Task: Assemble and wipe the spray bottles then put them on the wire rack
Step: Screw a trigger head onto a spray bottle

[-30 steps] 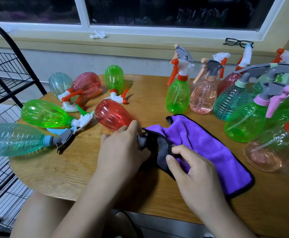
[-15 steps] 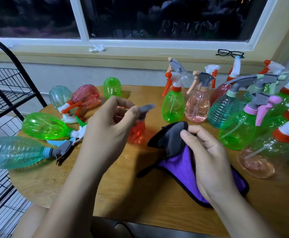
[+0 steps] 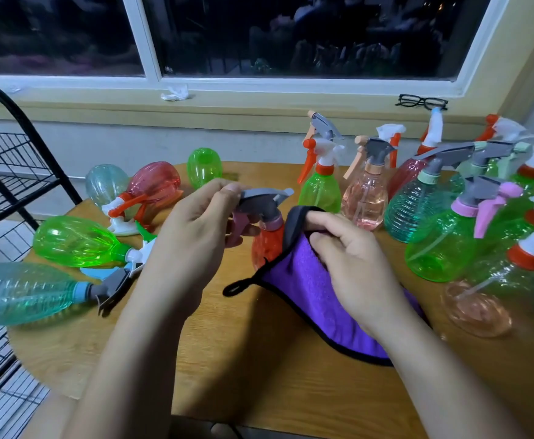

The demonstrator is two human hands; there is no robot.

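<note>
My left hand (image 3: 192, 236) grips the grey trigger head of a red spray bottle (image 3: 265, 245) and holds it upright above the wooden table (image 3: 259, 384). My right hand (image 3: 351, 267) is closed on a purple cloth with black edging (image 3: 310, 289) and presses one corner against the bottle's right side. The rest of the cloth trails down onto the table. The black wire rack (image 3: 9, 172) stands at the left edge of the view.
Several assembled bottles lie on their sides at the left, among them a green bottle (image 3: 75, 242) and a teal bottle (image 3: 24, 293). Several more stand upright at the back right. Black glasses (image 3: 421, 101) and a crumpled tissue (image 3: 175, 91) rest on the windowsill.
My left hand has lifted the red bottle off the table and stood it upright. My right hand has picked up the cloth's corner and brought it against the bottle.
</note>
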